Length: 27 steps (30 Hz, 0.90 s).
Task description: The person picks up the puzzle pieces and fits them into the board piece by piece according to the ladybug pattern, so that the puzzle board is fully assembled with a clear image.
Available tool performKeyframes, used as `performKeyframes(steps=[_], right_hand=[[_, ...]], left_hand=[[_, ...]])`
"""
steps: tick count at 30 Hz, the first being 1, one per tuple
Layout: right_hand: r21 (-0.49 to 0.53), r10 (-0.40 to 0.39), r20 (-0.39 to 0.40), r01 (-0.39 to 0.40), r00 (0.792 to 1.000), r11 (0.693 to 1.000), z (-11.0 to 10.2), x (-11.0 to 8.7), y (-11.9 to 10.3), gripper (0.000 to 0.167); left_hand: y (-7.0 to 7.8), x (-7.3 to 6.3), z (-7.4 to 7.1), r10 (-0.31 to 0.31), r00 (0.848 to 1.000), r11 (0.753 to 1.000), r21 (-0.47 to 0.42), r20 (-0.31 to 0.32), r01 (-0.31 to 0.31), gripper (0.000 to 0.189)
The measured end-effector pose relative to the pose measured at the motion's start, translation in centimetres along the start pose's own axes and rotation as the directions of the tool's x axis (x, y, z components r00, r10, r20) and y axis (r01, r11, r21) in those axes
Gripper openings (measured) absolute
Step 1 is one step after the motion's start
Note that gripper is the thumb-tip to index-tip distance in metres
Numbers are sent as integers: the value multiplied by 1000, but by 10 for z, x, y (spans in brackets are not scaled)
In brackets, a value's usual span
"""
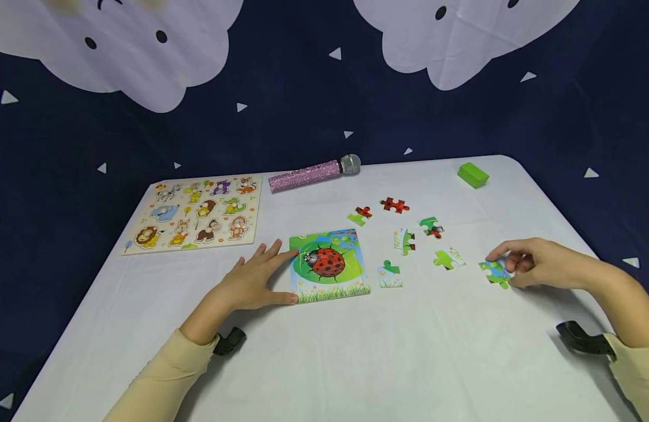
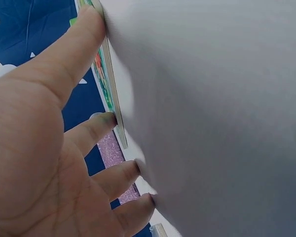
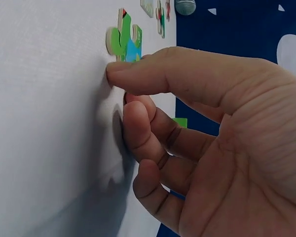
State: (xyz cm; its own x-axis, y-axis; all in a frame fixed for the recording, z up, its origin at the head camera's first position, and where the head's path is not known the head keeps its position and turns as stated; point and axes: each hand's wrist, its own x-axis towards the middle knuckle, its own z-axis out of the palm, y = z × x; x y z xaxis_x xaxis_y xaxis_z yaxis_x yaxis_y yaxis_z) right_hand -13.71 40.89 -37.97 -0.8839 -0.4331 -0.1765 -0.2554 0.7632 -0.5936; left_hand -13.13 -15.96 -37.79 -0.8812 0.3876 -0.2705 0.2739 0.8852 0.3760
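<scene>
Ladybird board (image 1: 326, 264) lies flat on the white table (image 1: 408, 351), and in the head view the left hand (image 1: 250, 284) reaches it from the side. Thumb tip and index fingertip touch its left edge; the remaining fingers are spread, so nothing is clutched there. Over on the other side, I see the right hand (image 1: 546, 264) pinching a blue-and-green puzzle piece (image 1: 494, 271) near the table's right edge. Six loose pieces (image 1: 405, 241) are scattered to the right of and beyond the board, well apart from that pinch. Farther back lie an animal board (image 1: 196, 221), a glittery pink microphone (image 1: 305, 176) and a green block (image 1: 473, 174).

From the left wrist, the thumb presses the board's edge and the index fingertip meets it farther along, fingers parted, the microphone showing behind them.

From the right wrist, the thumb lies against the piece, which juts out beyond it, while the other fingers bend inward. Whether its underside touches the table, I cannot tell.
</scene>
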Motion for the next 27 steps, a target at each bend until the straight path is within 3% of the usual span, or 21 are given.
performKeyframes(steps=[15,22,27], right_hand=[[-64,85,-82,-90,993,994,2,-4,2,43],[-207,-14,-208,-30,978,978,12,-9,2,44],[-256,-45,-249,-21,967,966,13,-11,1,47]], left_hand=[[0,0,0,5,1000,1000,2,-6,-5,99],[0,0,1,6,1000,1000,-3,-5,-7,100],[0,-1,0,8,1000,1000,-1,-6,-8,100]])
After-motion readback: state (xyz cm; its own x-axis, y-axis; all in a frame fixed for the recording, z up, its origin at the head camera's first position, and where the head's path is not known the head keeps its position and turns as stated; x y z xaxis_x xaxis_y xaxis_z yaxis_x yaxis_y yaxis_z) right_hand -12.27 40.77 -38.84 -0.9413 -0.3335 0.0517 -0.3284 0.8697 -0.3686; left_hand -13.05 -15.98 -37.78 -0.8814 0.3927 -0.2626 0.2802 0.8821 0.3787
